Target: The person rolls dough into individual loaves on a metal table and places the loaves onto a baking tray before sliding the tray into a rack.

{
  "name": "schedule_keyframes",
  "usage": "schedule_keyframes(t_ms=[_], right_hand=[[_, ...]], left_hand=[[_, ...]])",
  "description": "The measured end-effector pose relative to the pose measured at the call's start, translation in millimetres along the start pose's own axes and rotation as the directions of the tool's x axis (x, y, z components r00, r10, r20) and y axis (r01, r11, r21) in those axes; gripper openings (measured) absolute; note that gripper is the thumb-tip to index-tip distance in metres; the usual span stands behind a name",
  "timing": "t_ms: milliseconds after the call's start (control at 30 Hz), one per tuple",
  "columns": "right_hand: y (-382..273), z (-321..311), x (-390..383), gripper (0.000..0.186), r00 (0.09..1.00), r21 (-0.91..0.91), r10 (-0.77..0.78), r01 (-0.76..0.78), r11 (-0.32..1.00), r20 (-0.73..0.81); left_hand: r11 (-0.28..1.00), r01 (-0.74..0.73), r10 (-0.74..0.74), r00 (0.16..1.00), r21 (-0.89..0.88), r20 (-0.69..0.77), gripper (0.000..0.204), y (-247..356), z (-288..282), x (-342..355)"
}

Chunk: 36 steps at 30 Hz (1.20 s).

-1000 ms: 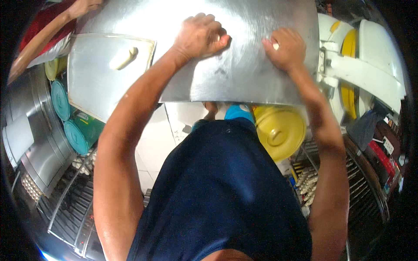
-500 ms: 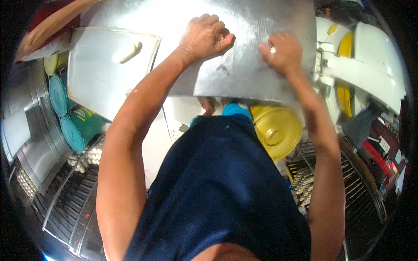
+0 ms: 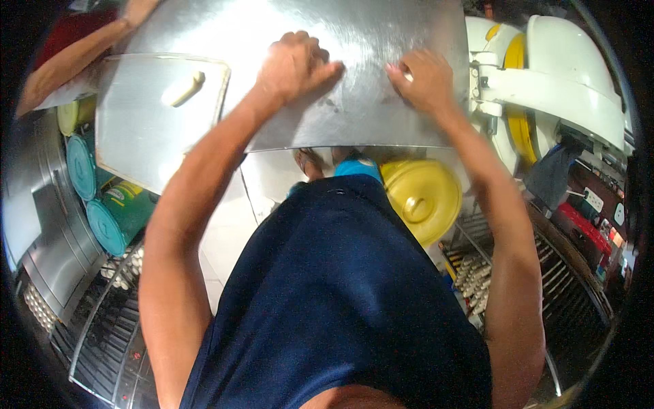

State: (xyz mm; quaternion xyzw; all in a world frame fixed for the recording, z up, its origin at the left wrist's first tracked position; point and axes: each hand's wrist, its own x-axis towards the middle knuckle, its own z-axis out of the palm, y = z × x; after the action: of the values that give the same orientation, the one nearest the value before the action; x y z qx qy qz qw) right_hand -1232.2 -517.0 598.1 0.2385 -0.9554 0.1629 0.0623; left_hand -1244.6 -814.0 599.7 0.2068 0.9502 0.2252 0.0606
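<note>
Over the metal tabletop (image 3: 368,119), both of my hands are curled with knuckles up and thumbs pointing toward each other. My left hand (image 3: 293,67) is closed, slightly blurred, and whatever lies under its fingers is hidden. My right hand (image 3: 429,80) is closed too; a small white lump, perhaps dough (image 3: 409,77), shows between its thumb and fingers. Left of my left hand, a pale, elongated piece that looks like dough (image 3: 184,89) lies on a flat metal tray (image 3: 136,129). Part of the tray is hidden by my left forearm.
A co-worker's arm (image 3: 75,65) reaches in at the upper left. White machinery (image 3: 572,102) with a yellow part stands beside the table's right end. Below are a yellow lidded bucket (image 3: 422,198), teal-lidded buckets (image 3: 105,225), and racks (image 3: 109,327) holding rows of pale pieces.
The view has shifted, so table, tray and machinery sit slightly differently. Both hands remain curled over the tabletop. The co-worker's hand shows further down in the upper left.
</note>
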Motion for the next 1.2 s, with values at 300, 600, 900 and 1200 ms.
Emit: schedule_keyframes(t_ms=[300, 600, 900, 1200], right_hand=[[-4, 12, 14, 0.035, 0.966, -0.072, -0.086, 0.071, 0.995, -0.243], [6, 9, 4, 0.035, 0.996, -0.004, -0.026, 0.026, 1.0, -0.08], [2, 11, -14, 0.062, 0.994, -0.122, -0.062, 0.051, 0.991, -0.089], [4, 16, -36, 0.1, 0.973, -0.275, 0.19, -0.149, 0.95, 0.129]], left_hand=[[0.967, -0.175, 0.229, 0.92, 0.186, -0.32, 0.04, -10, 29, 10], [0.981, -0.149, 0.176, 0.953, 0.126, -0.247, 0.038, -14, 28, 10], [0.98, -0.119, 0.157, 0.954, 0.157, -0.255, 0.054, 10, 28, -11], [0.985, -0.051, 0.076, 0.986, 0.162, -0.15, 0.078, 14, 39, -30]])
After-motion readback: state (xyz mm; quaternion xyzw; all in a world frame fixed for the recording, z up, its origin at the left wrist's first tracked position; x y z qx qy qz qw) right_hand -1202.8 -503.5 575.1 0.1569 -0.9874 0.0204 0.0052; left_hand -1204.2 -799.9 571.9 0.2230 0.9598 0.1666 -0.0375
